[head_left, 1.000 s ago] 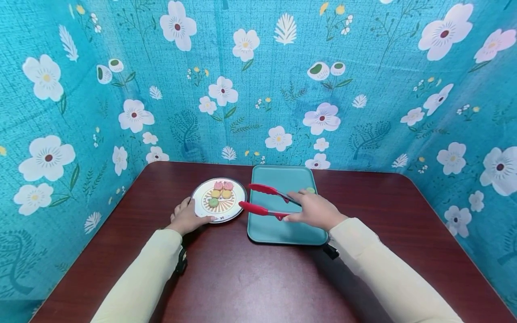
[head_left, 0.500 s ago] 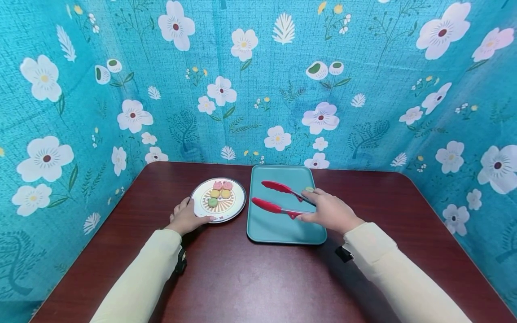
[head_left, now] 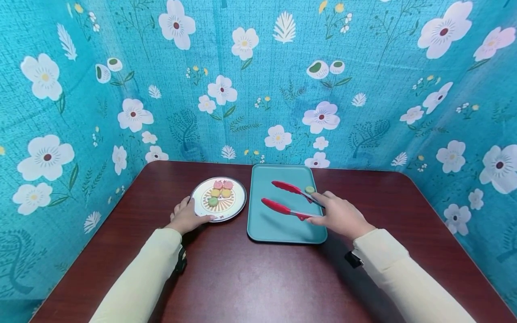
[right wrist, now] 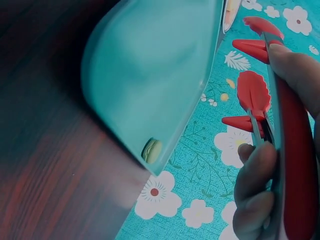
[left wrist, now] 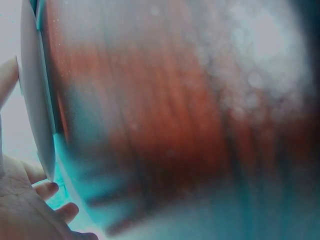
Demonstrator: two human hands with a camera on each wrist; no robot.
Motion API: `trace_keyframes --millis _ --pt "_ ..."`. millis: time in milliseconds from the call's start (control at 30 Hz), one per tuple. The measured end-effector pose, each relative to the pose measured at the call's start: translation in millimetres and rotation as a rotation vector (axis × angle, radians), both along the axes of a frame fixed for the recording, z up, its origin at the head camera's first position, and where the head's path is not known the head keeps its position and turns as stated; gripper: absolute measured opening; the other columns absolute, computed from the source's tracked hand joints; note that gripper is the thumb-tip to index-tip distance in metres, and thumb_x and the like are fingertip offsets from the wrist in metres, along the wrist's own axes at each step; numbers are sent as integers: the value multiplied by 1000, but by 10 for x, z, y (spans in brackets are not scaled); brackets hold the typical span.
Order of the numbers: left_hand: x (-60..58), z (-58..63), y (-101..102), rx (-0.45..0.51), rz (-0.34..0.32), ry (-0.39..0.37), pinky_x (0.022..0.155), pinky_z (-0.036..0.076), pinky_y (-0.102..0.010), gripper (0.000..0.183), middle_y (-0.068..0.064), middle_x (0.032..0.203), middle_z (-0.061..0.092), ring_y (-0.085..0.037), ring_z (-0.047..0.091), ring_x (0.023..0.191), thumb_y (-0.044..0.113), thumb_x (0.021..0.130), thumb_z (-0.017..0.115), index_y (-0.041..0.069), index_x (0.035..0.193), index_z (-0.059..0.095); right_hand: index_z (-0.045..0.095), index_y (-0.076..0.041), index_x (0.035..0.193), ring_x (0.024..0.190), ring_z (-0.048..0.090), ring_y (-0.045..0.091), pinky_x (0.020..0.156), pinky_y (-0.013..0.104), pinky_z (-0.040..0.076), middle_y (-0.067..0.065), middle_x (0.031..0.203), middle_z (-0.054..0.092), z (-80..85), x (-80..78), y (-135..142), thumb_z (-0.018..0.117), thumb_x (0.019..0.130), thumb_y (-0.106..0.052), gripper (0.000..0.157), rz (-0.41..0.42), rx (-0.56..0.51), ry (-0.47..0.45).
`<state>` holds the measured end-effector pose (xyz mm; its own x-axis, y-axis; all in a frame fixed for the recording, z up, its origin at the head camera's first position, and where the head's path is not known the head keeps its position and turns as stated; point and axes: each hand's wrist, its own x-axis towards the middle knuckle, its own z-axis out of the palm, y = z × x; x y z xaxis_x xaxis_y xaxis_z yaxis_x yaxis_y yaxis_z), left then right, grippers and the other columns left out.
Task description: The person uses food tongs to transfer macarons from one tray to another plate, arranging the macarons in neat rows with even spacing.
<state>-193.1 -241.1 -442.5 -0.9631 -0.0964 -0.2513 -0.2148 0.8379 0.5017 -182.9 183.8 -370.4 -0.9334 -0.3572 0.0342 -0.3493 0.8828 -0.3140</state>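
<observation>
A white plate [head_left: 233, 211] with a gold ray pattern bears several macarons: two pink [head_left: 223, 185], two yellow [head_left: 220, 193] and one green [head_left: 212, 202]. My left hand [head_left: 187, 218] holds its near left rim, thumb along the front; the left wrist view shows the plate [left wrist: 37, 100] edge-on between thumb and fingers. Over a teal tray [head_left: 258, 231], my right hand [head_left: 343, 215] grips red-tipped metal tongs [head_left: 278, 207]. Their heads are spread apart with nothing between them. In the tray's far right corner lies a green macaron [head_left: 309, 189], also seen in the right wrist view [right wrist: 152, 150].
Plate and tray stand side by side near the far edge of a dark red-brown table [head_left: 234, 278]. A teal floral cloth [head_left: 258, 89] hangs behind and along both sides. Most of the left wrist view is blurred.
My right hand and the tongs have moved right, from the gap beside the plate to over the tray. The green macaron in the tray's corner shows more fully. My left hand stays put.
</observation>
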Motion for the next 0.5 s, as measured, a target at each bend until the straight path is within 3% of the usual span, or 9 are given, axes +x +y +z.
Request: trace_keyframes --millis 233,500 --pt "-17 -4 3 0 0 -1 109 12 -64 110 -25 155 9 -47 10 136 58 79 68 -4 152 13 50 -5 139 61 48 14 51 28 42 8 97 56 -47 29 81 83 73 -44 83 -4 14 16" --pt "-28 -17 -3 -4 0 -4 109 12 -65 111 -26 154 8 -47 9 136 58 79 69 -4 152 12 48 -2 139 64 54 14 59 34 51 15 110 57 -80 59 176 82 74 -42 84 -28 25 6"
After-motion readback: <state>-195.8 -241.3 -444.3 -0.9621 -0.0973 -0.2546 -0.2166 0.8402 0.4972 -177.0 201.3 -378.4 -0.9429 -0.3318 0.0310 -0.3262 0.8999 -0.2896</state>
